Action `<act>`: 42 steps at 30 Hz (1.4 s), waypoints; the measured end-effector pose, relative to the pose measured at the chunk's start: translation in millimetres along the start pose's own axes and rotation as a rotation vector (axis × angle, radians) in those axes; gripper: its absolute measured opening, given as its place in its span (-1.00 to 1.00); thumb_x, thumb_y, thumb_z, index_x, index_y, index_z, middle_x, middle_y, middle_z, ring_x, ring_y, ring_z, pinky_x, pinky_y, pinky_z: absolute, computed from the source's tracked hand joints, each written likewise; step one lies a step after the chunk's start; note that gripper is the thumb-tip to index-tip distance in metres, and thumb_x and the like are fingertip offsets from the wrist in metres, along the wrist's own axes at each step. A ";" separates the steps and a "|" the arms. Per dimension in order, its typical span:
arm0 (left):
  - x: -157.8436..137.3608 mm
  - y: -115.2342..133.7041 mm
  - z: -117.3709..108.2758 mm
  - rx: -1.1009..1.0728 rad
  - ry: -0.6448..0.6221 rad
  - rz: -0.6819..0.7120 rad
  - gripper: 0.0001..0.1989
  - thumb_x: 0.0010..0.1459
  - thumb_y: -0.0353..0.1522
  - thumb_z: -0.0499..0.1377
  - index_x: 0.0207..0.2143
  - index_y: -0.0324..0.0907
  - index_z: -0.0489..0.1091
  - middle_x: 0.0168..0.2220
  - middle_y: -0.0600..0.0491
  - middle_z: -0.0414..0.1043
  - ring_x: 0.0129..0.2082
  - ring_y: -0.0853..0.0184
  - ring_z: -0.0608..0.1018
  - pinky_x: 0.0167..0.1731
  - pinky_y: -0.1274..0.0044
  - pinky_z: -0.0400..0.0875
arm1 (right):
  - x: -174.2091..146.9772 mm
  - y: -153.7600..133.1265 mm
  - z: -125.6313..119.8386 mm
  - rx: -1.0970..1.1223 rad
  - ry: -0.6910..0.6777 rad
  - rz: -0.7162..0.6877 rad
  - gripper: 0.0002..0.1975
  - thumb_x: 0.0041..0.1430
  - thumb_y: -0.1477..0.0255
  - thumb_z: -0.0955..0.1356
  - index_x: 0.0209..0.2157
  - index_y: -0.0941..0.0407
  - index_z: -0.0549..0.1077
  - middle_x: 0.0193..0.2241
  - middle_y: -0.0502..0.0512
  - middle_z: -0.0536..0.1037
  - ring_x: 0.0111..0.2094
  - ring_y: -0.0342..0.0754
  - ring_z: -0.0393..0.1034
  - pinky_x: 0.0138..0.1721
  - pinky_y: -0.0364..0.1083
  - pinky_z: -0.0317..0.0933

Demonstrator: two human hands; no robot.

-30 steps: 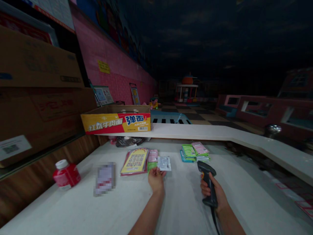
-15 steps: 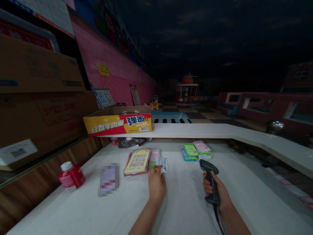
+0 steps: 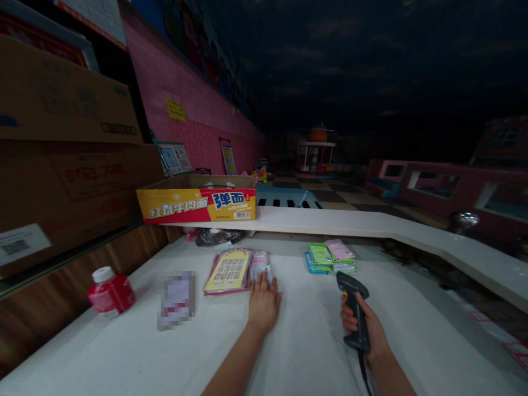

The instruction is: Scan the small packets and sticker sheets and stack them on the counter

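Note:
My left hand (image 3: pixel 264 301) lies flat with its fingers stretched out, the fingertips on a small silvery packet (image 3: pixel 261 270). Pink packets (image 3: pixel 259 257) show just behind it, beside a yellow-and-pink booklet or package (image 3: pixel 230 270) printed with a grid of squares. My right hand (image 3: pixel 368 325) is wrapped round the handle of a black barcode scanner (image 3: pixel 357 313), held above the table with its head tilted forward and its cord hanging down. Beyond the scanner sits a pile of green, pink and blue packets (image 3: pixel 330 255).
At the left of the white table (image 3: pixel 305 352) stand a red bottle with a white cap (image 3: pixel 110 292) and a blurred-out item (image 3: pixel 177 300). A yellow-and-red noodle carton (image 3: pixel 198 206) rests on the raised ledge (image 3: pixel 322 220). Brown cardboard boxes (image 3: pixel 70 181) are stacked at far left.
My left hand has gone from pinching the silvery packet to lying flat on it, and the packet is now down by the pink packets. The right hand still holds the scanner, nearly unmoved.

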State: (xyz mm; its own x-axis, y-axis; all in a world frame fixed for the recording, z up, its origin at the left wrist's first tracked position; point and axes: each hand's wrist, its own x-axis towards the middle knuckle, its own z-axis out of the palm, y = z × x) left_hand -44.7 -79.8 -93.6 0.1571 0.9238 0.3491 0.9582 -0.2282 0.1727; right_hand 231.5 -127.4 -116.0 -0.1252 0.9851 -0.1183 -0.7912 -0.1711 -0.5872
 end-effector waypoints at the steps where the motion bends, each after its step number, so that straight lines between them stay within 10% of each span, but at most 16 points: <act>1: 0.0 0.2 0.5 0.002 0.016 -0.002 -0.52 0.23 -0.26 -0.01 0.17 -0.18 0.29 0.30 -0.18 0.07 0.31 0.02 0.11 0.23 0.14 0.04 | -1.1 0.2 1.6 0.007 0.012 -0.011 -0.66 0.01 0.16 0.45 -0.32 0.12 0.40 -0.64 -0.14 0.22 -0.71 -0.31 0.04 -0.75 -0.32 -0.04; 16: 46.4 44.1 10.9 -0.412 -0.002 0.112 -0.64 0.14 -0.46 0.03 -0.03 -0.24 0.42 0.03 -0.14 0.43 0.08 0.21 0.42 0.12 0.37 0.25 | 1.5 -12.1 8.2 0.111 0.004 -0.018 -0.63 -0.06 0.20 0.49 -0.35 0.16 0.39 -0.65 -0.16 0.20 -0.70 -0.31 0.06 -0.73 -0.32 0.00; 24: 126.5 115.5 32.6 -0.750 -0.039 -0.334 -0.94 -0.01 -0.40 0.20 -0.51 -0.18 0.44 -0.43 0.00 0.53 -0.33 0.29 0.57 -0.29 0.55 0.35 | 6.3 -12.3 8.0 0.146 -0.008 -0.012 -0.63 -0.02 0.17 0.47 -0.36 0.14 0.36 -0.65 -0.16 0.18 -0.70 -0.30 0.05 -0.73 -0.31 0.01; 28: 146.5 128.4 47.9 -0.775 -0.063 -0.511 -0.76 -0.14 -0.25 0.32 -0.63 -0.16 0.35 -0.51 -0.02 0.50 -0.30 0.16 0.58 -0.37 0.51 0.35 | 8.1 -11.7 10.4 0.171 0.005 0.000 -0.61 -0.05 0.15 0.48 -0.39 0.14 0.35 -0.66 -0.18 0.17 -0.71 -0.32 0.05 -0.73 -0.33 -0.02; 35: 150.9 125.6 53.3 -1.008 -0.037 -0.592 -0.73 -0.12 -0.36 0.27 -0.69 -0.16 0.20 -0.68 0.12 0.29 -0.42 0.24 0.56 -0.45 0.52 0.40 | 13.3 -10.3 9.4 0.231 0.014 0.023 -0.60 -0.11 0.17 0.52 -0.40 0.14 0.36 -0.67 -0.19 0.21 -0.72 -0.33 0.06 -0.74 -0.32 -0.02; 42: 84.6 70.0 43.4 -1.485 0.022 -0.549 -0.66 -0.20 -0.32 0.32 -0.57 -0.17 0.15 -0.67 0.25 0.25 -0.59 0.42 0.49 -0.47 0.48 0.52 | 9.5 -7.8 13.4 0.176 0.051 0.027 -0.57 -0.14 0.19 0.53 -0.36 0.18 0.40 -0.69 -0.18 0.25 -0.73 -0.34 0.07 -0.76 -0.33 -0.09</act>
State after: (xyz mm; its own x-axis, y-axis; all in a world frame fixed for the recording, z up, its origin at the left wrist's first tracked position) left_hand 46.1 -4.2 -92.0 -0.1318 0.9902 -0.0464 -0.1855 0.0213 0.9824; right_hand 228.5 -116.5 -101.8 -0.1204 0.9771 -0.1753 -0.8812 -0.1865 -0.4343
